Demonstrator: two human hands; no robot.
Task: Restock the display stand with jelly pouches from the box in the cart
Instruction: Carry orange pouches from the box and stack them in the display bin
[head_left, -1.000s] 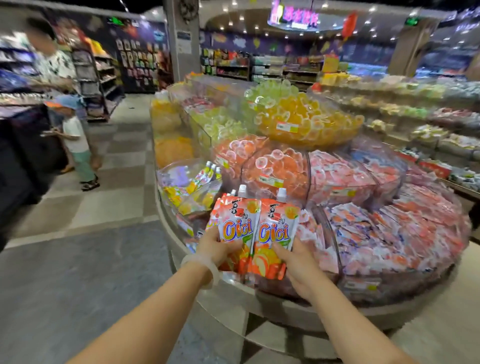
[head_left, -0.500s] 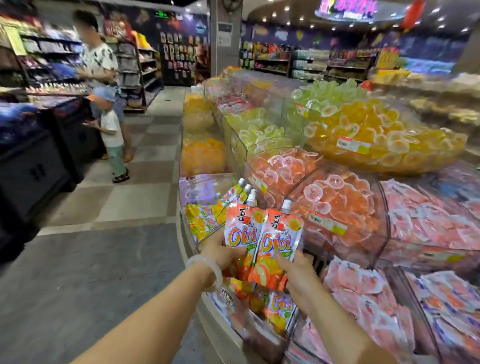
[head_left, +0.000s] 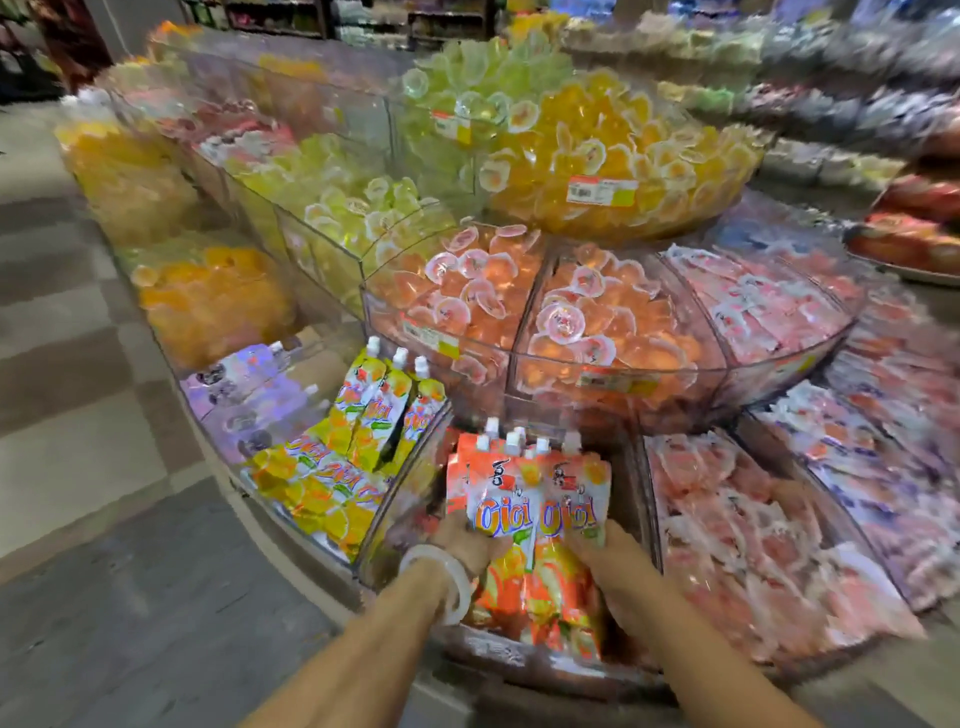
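Orange jelly pouches (head_left: 535, 514) upright between hands, inside near clear compartment of display stand (head_left: 618, 395). Left hand (head_left: 467, 540) grips left pouch, right hand (head_left: 602, 556) grips right pouch. Yellow pouches (head_left: 363, 431) just left.

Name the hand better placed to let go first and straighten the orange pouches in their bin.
Right hand, probably: it grips only the pouches' edge, while the left hand supports them from behind.

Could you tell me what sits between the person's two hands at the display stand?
In the head view, a bunch of orange jelly pouches fills the gap: the left hand and the right hand grip it from either side.
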